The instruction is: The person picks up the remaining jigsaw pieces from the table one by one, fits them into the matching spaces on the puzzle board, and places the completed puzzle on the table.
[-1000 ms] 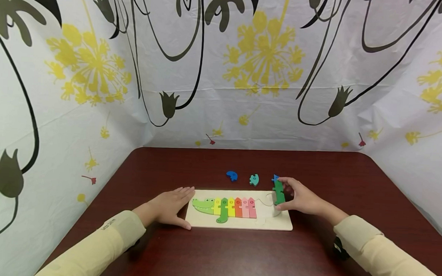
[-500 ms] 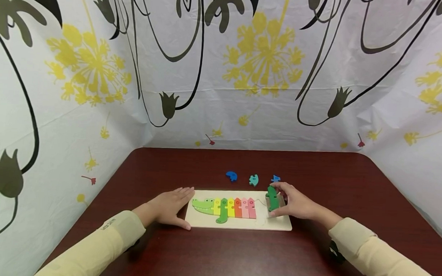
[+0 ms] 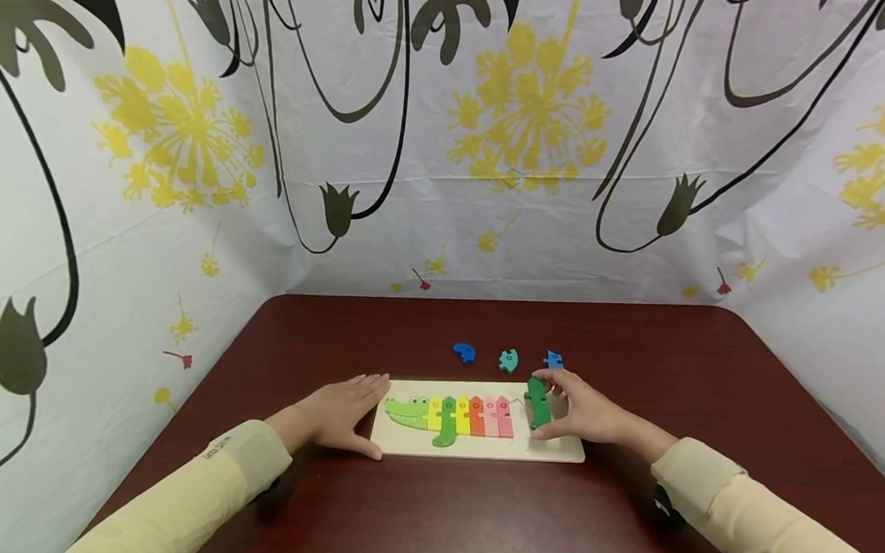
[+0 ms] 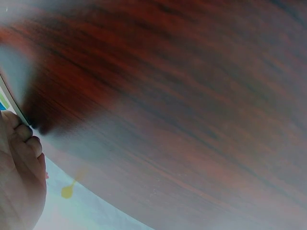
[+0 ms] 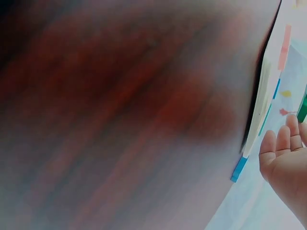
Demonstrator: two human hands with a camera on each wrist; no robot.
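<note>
Dark-green puzzle piece (image 3: 537, 402) is over right part of puzzle board (image 3: 478, 448), pinched in right hand (image 3: 586, 411). Left hand (image 3: 341, 411), fingers straight, touches board's left edge. Crocodile row (image 3: 448, 415) lies in board's left and middle. Beyond board's far edge: curved blue piece (image 3: 464, 353), teal piece (image 3: 509, 361), second blue piece (image 3: 554, 359).

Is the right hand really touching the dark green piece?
Touching: the head view shows the right hand holding the dark green piece, pinched at its two ends.
</note>
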